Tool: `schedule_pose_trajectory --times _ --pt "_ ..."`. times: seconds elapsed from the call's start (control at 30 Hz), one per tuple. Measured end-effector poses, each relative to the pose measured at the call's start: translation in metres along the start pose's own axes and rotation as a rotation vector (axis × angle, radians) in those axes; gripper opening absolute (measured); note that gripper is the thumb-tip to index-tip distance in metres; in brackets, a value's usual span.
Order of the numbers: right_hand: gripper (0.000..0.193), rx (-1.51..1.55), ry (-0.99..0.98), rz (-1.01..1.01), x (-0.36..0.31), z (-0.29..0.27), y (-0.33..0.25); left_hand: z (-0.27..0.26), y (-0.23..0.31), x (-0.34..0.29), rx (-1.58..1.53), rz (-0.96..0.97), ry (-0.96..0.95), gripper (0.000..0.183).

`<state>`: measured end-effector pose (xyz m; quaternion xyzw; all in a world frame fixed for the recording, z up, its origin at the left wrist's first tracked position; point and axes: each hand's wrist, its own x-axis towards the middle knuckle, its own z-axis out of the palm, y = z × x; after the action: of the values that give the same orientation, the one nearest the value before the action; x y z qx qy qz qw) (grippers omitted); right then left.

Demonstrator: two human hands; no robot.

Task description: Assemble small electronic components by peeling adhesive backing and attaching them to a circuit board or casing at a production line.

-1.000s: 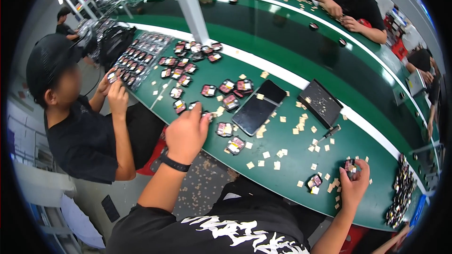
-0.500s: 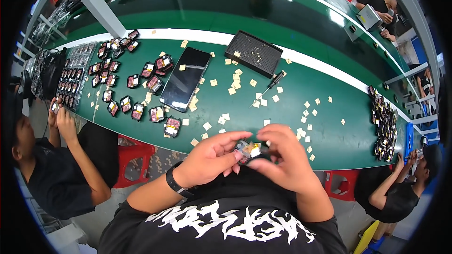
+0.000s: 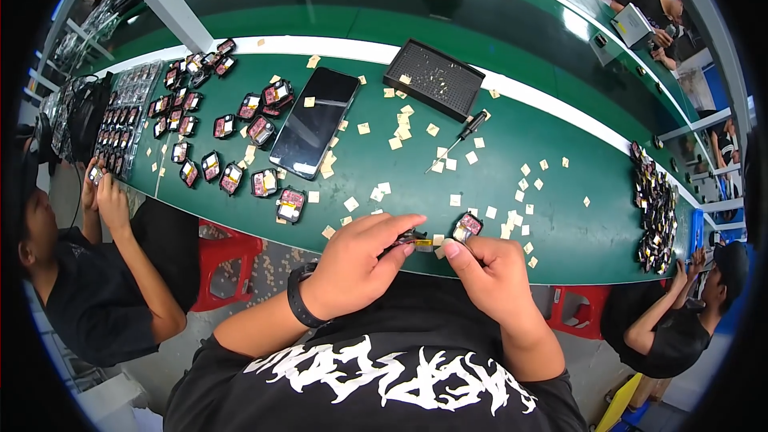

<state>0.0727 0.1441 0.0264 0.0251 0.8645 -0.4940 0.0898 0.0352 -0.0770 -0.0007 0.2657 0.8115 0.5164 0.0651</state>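
My left hand [image 3: 356,260] is closed, thumb and fingers pinching a small dark piece [image 3: 411,238] with a yellow patch at its end. Much of that piece is hidden by the fingers. In my right hand [image 3: 492,272], also closed, is a small black-cased electronic module [image 3: 468,226] with a pink board and a white part, tilted up between thumb and fingers. The two held things are close together above the table's near edge; whether anything joins them I cannot tell.
Similar modules [image 3: 290,205] lie at left on the green table [image 3: 400,168]. Farther in are a black phone [image 3: 315,122], a black tray [image 3: 432,80] and a screwdriver [image 3: 468,139]. Pale square bits [image 3: 398,132] are scattered about. A black pile [image 3: 654,212] sits at right. Co-workers sit on both sides.
My hands have moved from being together around one small device to apart. The module with the pink board now shows in my right hand, the dark piece in my left.
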Motion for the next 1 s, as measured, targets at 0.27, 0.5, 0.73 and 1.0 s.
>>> schedule_pose_trajectory --times 0.27,0.5,0.73,1.0 --pt "0.013 0.288 -0.131 0.020 -0.005 0.012 -0.003 0.003 -0.003 -0.003 -0.167 -0.163 0.000 0.053" --pt "0.012 0.456 -0.268 0.280 0.004 0.015 -0.014 0.004 -0.001 -0.002 -0.048 -0.085 0.029 0.051" --pt "0.012 0.655 -0.246 0.438 0.006 0.017 -0.017 0.006 0.005 0.001 0.075 -0.012 0.071 0.046" --pt "0.012 0.414 -0.132 0.076 -0.003 0.024 0.003 -0.008 -0.001 0.003 -0.390 -0.254 -0.085 0.046"
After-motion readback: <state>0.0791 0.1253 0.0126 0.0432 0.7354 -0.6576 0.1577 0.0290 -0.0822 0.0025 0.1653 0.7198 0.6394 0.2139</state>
